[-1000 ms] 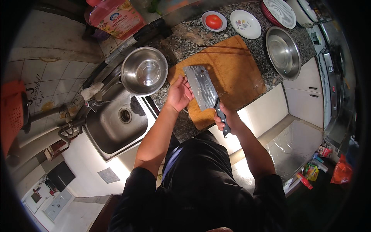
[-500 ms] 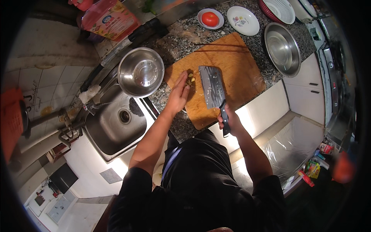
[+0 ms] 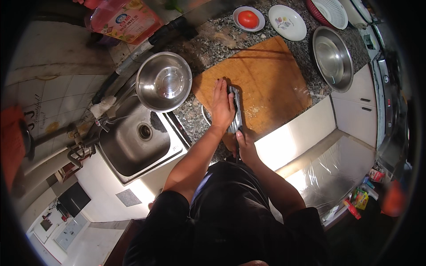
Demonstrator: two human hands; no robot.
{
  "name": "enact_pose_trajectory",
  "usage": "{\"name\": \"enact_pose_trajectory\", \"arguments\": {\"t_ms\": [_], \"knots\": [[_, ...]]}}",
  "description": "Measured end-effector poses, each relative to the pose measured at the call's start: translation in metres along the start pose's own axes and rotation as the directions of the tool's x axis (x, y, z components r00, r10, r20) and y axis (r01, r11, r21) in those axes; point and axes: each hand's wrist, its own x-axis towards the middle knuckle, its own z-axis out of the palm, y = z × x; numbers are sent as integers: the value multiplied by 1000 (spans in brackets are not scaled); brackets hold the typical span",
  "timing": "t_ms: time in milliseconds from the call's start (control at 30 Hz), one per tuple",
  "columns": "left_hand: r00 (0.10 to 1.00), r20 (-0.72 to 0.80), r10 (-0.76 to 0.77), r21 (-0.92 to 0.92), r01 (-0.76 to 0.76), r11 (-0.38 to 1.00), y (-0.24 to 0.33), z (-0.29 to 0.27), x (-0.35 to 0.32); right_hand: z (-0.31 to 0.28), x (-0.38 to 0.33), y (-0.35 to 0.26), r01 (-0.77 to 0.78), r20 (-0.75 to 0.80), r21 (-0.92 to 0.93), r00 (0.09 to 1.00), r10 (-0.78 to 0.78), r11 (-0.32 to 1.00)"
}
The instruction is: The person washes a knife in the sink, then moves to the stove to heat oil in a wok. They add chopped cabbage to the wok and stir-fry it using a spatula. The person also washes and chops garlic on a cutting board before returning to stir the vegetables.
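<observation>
On the wooden cutting board (image 3: pixel 277 84), my right hand (image 3: pixel 247 150) is closed round the handle of a cleaver (image 3: pixel 237 116). The blade is tilted, so only a narrow strip of it shows beside my left hand (image 3: pixel 222 108). That hand lies with fingers stretched out over the blade's left side; whether it presses on the steel I cannot tell. The small yellowish pieces seen earlier on the board are hidden now. White crumbs (image 3: pixel 253 110) are scattered right of the blade. Part of a round metallic rim (image 3: pixel 205 115) shows at the board's left edge.
A steel bowl (image 3: pixel 164 82) stands left of the board, by the sink (image 3: pixel 128 150). Beyond the board are chopsticks (image 3: pixel 262 57), a tomato (image 3: pixel 248 19) in a small bowl and a white plate (image 3: pixel 287 23). A steel basin (image 3: pixel 333 60) and a strainer basket (image 3: pixel 330 13) stand at right.
The cleaver has moved left and tilted, carried by my right hand. My left hand has shifted right from beside the yellowish pieces to the blade, and those pieces are out of sight.
</observation>
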Motion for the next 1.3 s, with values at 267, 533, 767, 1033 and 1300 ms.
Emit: {"name": "enact_pose_trajectory", "arguments": {"t_ms": [267, 533, 767, 1033, 1300], "knots": [[761, -161, -628, -749, 320, 580, 47, -7, 19, -20, -17, -45, 410, 78, -721, 850, -522, 559], [814, 315, -488, -878, 54, -476, -7, 5, 35, -45, -55, -95, 276, 117, -895, 904, -412, 351], [637, 589, -497, -752, 207, -626, 9, -13, 41, -80, -50, -103, -72, 87, -82, 993, 79, 994], [756, 510, -411, -859, 470, -203, 46, -14, 31, -82, -45, -95, -110, 137, 33, 985, 104, 993], [753, 371, -544, -928, 323, -186, 53, -1, 33, -81, -52, -100, -143, 139, 21, 981, 139, 990]]}}
